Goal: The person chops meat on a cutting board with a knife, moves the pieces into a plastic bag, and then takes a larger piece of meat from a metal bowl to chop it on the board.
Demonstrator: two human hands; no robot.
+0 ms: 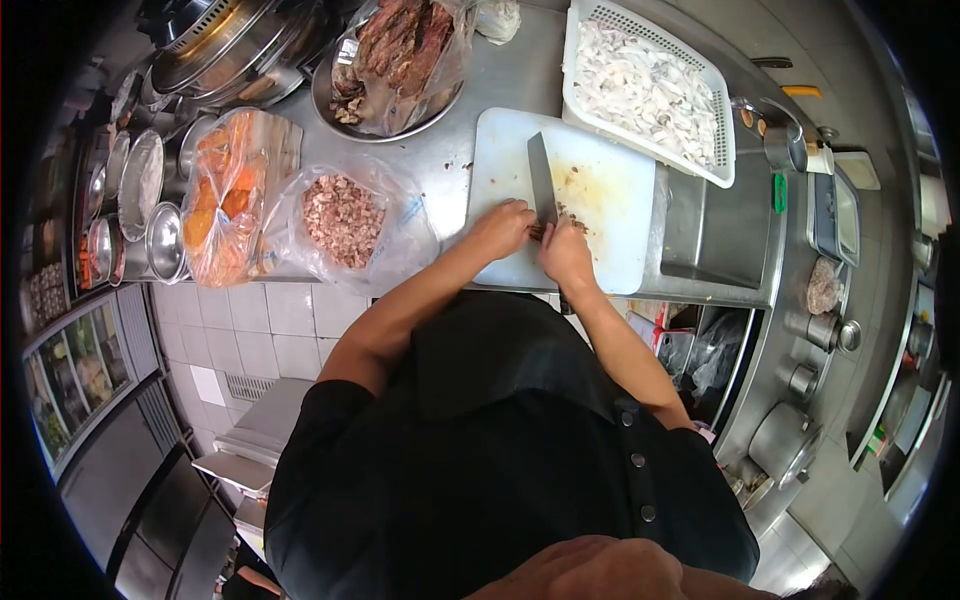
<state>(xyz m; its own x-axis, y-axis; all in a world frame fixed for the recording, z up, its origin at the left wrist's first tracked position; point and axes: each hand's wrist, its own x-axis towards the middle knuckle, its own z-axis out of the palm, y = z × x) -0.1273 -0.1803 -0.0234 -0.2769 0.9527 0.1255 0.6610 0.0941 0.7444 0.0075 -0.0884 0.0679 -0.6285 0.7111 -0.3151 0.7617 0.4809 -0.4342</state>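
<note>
On the white cutting board point(620, 200), my right hand point(568, 255) is closed round the handle of a knife point(541, 175), whose wide blade points away from me. My left hand point(505, 228) rests just left of the blade with its fingers bent together over a piece of dark food, mostly hidden under them. Small brown cut pieces point(572, 222) lie to the right of the blade, close to my right hand. Yellowish stains mark the board's middle.
Behind the board at right stands a white basket point(727, 130) of pale sliced food, above a sink point(715, 235). To the left are a metal bowl point(325, 100) with bagged dark meat, a bag of diced meat point(343, 220) and a bag of orange pieces point(225, 190).
</note>
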